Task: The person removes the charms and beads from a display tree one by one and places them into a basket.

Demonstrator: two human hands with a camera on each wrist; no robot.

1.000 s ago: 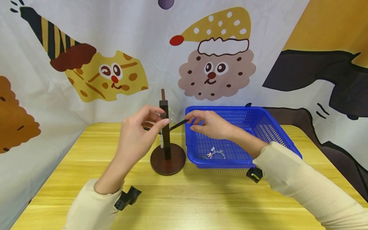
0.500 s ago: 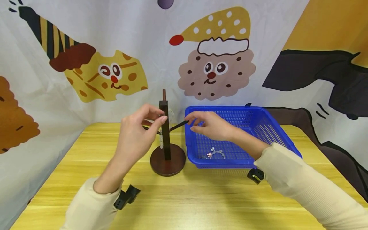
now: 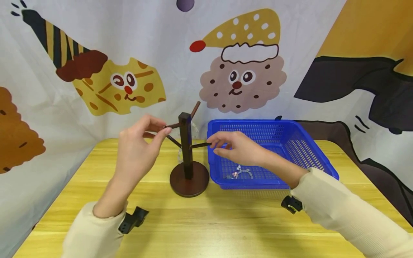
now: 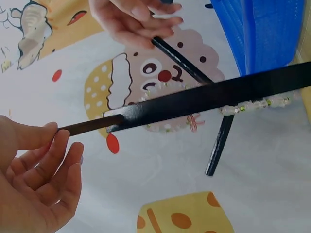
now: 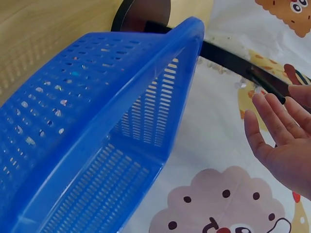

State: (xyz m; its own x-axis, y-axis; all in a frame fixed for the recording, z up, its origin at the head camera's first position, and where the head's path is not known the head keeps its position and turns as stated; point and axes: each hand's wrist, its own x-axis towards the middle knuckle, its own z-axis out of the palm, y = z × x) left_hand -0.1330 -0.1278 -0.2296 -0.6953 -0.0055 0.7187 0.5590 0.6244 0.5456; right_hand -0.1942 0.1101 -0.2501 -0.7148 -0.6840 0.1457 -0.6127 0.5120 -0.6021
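Observation:
A dark wooden bracelet stand point(image 3: 186, 143) with a round base point(image 3: 189, 184) stands upright on the table. My left hand point(image 3: 137, 147) pinches the tip of one upper peg point(image 4: 90, 127) between thumb and index finger, the other fingers loosely bent. At the tip of a lower peg point(image 3: 200, 145) are the fingertips of my right hand point(image 3: 240, 146), its fingers loose and apart. One clear beaded bracelet point(image 4: 255, 105) hangs beside the post, and another bracelet point(image 3: 195, 129) hangs behind it from a far upper peg point(image 3: 195, 109).
Right of the stand sits a blue plastic basket point(image 3: 251, 182), its rim beneath my right hand. A beaded bracelet point(image 3: 244, 172) with a pinkish charm lies inside. Behind the wooden table point(image 3: 206, 222) hangs a cartoon-printed cloth point(image 3: 180, 68).
The stand has turned on its base, bringing one upper peg out to the left and another to the right. My left hand has moved left; my right hand has come slightly nearer.

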